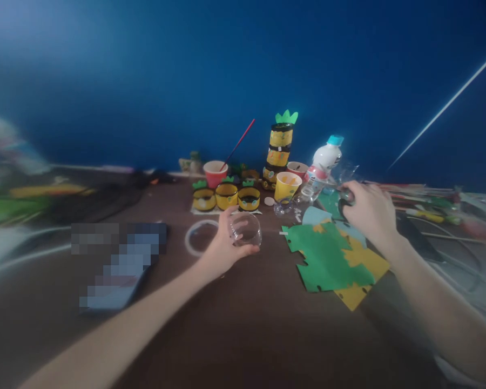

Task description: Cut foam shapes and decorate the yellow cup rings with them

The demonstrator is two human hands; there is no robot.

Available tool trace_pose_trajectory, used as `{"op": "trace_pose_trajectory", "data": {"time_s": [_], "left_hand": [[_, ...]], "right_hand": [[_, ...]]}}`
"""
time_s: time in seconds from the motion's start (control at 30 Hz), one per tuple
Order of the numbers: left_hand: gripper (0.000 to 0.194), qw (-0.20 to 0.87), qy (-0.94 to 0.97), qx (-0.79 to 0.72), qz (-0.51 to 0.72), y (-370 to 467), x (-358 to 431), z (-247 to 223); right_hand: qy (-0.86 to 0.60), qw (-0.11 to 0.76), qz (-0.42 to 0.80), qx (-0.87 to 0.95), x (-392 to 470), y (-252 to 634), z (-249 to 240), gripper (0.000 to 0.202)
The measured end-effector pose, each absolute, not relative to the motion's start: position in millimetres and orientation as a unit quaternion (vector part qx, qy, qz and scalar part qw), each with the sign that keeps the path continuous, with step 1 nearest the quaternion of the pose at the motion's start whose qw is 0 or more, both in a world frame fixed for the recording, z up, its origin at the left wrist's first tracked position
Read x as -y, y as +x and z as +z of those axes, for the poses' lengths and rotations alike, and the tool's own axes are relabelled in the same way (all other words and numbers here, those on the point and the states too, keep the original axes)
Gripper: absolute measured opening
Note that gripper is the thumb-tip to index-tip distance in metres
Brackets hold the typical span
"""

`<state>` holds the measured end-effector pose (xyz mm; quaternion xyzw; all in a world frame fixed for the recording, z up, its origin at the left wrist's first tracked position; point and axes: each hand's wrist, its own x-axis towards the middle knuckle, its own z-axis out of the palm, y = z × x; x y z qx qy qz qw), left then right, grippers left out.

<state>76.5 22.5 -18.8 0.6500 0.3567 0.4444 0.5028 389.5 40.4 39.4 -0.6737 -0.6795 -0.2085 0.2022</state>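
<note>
My left hand (223, 246) grips a clear plastic ring (246, 231), which looks like a section cut from a bottle, with fingers on its far side and thumb at its near edge. To the right, my right hand (370, 212) is closed, fingers bent down around a small dark item that I cannot make out. Below that hand lie cut sheets of green paper (328, 259) and yellow paper (373, 263), with light blue paper (316, 215) behind them. A roll of clear tape (189, 240) rests left of my left hand.
Three yellow-and-black rings (227, 197) with green tops stand ahead, near a red cup (215, 175), a yellow cup (285, 188) and a tall pineapple-like stack (278, 151). A white bottle (326, 156) leans behind. A pixelated phone-like object (123, 270) lies left.
</note>
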Motion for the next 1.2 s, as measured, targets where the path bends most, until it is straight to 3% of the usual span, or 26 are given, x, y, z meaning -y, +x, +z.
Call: {"op": "trace_pose_trajectory", "data": {"time_s": [0.17, 0.37, 0.5, 0.63, 0.83, 0.97, 1.2], "left_hand": [[0.068, 0.483, 0.668, -0.365, 0.432, 77.2, -22.3, -20.8], [0.068, 0.448, 0.676, -0.404, 0.423, 74.1, -27.4, -24.0], [0.067, 0.456, 0.673, -0.391, 0.432, 76.2, -21.9, -20.6], [0.067, 0.516, 0.669, -0.350, 0.404, 80.9, -10.4, -16.6], [0.063, 0.446, 0.707, -0.404, 0.372, 77.0, -10.9, -19.2], [0.058, 0.381, 0.731, -0.425, 0.375, 74.1, -13.9, -19.0], [0.060, 0.360, 0.739, -0.440, 0.362, 73.6, -12.9, -18.2]], "right_hand": [[-0.715, 0.167, -0.209, 0.646, -46.0, 408.0, 23.7, 0.029], [-0.688, 0.245, -0.245, 0.638, -32.8, 383.5, 42.4, 0.031], [-0.666, 0.284, -0.045, 0.688, -25.7, 358.9, 52.4, 0.027], [-0.623, 0.179, 0.138, 0.749, -20.3, 337.7, 49.1, 0.035], [-0.590, 0.028, 0.168, 0.789, -16.2, 328.2, 28.2, 0.051], [-0.569, 0.025, 0.126, 0.812, -14.4, 328.8, 21.0, 0.049], [-0.590, 0.026, 0.096, 0.801, -11.7, 324.6, 22.4, 0.050]]}}
